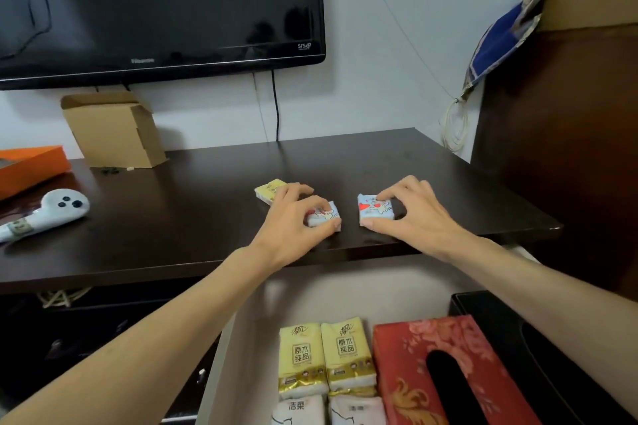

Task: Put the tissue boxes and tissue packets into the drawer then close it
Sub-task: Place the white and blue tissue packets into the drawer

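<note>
Two small blue tissue packets lie near the front edge of the dark tabletop. My left hand pinches the left blue packet; my right hand pinches the right blue packet. A small yellow packet sits just behind my left hand. Below the tabletop the drawer stands open. Inside it lie two yellow tissue packets, two white packets, a red floral tissue box and a black tissue box.
A flat TV hangs on the wall above. On the table's left are a cardboard box, an orange box lid and a white handheld device. A tall brown cabinet stands to the right.
</note>
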Tool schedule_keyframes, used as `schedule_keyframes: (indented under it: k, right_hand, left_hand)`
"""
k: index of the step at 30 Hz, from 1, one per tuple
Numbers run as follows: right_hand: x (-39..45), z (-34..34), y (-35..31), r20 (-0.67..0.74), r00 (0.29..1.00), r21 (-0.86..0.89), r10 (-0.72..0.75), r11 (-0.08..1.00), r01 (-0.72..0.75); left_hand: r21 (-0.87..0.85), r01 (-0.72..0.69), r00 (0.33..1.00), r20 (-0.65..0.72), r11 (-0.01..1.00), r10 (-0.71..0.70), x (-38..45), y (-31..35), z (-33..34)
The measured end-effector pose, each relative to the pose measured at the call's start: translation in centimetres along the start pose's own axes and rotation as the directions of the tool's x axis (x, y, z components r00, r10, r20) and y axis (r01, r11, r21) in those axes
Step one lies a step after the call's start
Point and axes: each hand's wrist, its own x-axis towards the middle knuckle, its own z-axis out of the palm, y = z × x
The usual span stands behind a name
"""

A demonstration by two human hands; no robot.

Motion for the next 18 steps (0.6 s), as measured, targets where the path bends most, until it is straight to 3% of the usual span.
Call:
schedule_keyframes:
  k: [4,9,11,15,18]
  right_hand:
    - [0.3,-0.5,0.5,0.078,0.997,0.104,0.016,0.994,-0.025]
    - [0.5,-0.9,0.8,0.087,0.995,0.262,0.047,0.963,-0.068]
    - [0.3,-0.9,0.6,0.047,0.998,0.314,0.041,0.948,-0.054]
    - [-0.8,-1.1,-0.6,-0.034,0.996,0.349,0.081,0.935,-0.064]
    - [-3.2,-1.9,-2.5,-0.010,0.999,0.357,0.040,0.933,-0.034]
  left_hand:
    - [-0.222,0.131,0.986,0.127,0.966,-0.104,0.3,0.2,-0.3]
    - [-0.269,0.175,0.977,0.162,0.947,-0.135,0.0,0.1,-0.5]
    - [-0.235,0.157,0.987,0.081,0.959,-0.142,-0.7,0.7,-0.5]
    - [-0.069,0.128,0.963,-0.229,0.989,-0.141,-3.7,2.7,-1.3]
    - [-0.193,0.164,0.965,-0.171,0.967,-0.198,-6.7,4.3,-3.7]
